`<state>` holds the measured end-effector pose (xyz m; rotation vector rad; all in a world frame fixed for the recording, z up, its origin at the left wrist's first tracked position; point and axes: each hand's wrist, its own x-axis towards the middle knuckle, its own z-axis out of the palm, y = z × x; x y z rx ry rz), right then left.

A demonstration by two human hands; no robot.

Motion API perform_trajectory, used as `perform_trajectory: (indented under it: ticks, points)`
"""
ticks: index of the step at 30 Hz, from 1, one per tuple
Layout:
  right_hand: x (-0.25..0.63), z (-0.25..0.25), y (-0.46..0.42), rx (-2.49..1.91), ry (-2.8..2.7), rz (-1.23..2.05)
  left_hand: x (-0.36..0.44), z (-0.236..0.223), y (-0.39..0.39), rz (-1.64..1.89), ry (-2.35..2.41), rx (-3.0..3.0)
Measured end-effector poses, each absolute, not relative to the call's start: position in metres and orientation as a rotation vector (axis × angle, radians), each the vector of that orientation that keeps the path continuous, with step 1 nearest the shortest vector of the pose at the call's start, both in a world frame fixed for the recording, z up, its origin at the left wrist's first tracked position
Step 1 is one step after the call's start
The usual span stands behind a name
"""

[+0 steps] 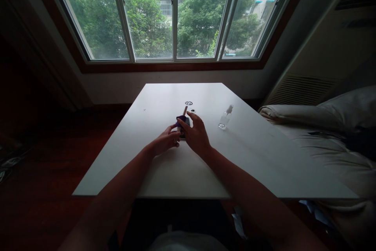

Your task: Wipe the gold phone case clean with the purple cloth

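Left hand [169,138]: fingers closed in around the low end of a pale stick [185,111], or so it looks, mid-worktop.
Right hand [196,131]: arched over from about 4 o'clock, thumb up against a purple cloth [182,118]. Can't tell if it's gripping or just steadying.
Stick and cloth: between the two hands, cloth bunched round the stick, bare tip poking out towards 12 o'clock.
Step in hand: my guess is a two-handed wipe or wrap of the stick, too small to say which.
Next move calls for: a firm left hold and a light right thumb, I'd say, so the cloth doesn't slip.
Dark flat thing [188,121]: right under the hands, mostly hidden, maybe a phone.
Little round bits: two just past the stick tip, a bigger one [188,103] at 12 o'clock, a smaller one [193,111] nearer 1.
Spray bottle [225,118]: upright at 2 o'clock, well apart from everything.
Worktop [117,172]: white, window [173,16] beyond at 12.
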<state>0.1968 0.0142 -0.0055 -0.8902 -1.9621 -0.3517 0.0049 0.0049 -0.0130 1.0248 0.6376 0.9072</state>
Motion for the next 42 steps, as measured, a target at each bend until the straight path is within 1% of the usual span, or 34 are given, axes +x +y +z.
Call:
perform_trajectory:
  ticks: [4, 8, 15, 21, 25, 32, 37, 39, 42]
  points:
    - [0.192, -0.009, 0.01, -0.942, -1.907, -0.19, 0.011, -0.01, 0.002, 0.943, 0.644, 1.101]
    - [0.188, -0.014, 0.006, -0.935, -1.842, 0.161, 0.016, -0.013, 0.006, 1.027, 0.641, 1.132]
    - [0.179, -0.008, 0.007, -0.884, -1.428, 0.768, 0.022, -0.018, 0.013, 1.246, 0.767, 1.163]
    - [0.175, 0.006, 0.025, -0.847, -1.297, 1.125, 0.023, -0.034, 0.022, 1.438, 0.923, 1.303]
    - [0.175, 0.008, 0.037, -0.812, -1.279, 1.237, 0.019, -0.039, 0.025, 1.476, 0.998, 1.418]
    - [0.186, -0.007, 0.04, -0.689, -0.849, 1.438, 0.018, -0.029, 0.02, 1.26, 0.989, 1.257]
    - [0.196, -0.006, 0.029, -0.559, -0.747, 1.508, 0.024, -0.022, 0.013, 1.085, 0.94, 1.182]
    - [0.199, -0.004, 0.026, -0.545, -0.749, 1.535, 0.025, -0.02, 0.01, 1.08, 0.934, 1.179]
    - [0.199, -0.004, 0.023, -0.53, -0.815, 1.623, 0.026, -0.019, 0.008, 1.167, 0.981, 1.17]
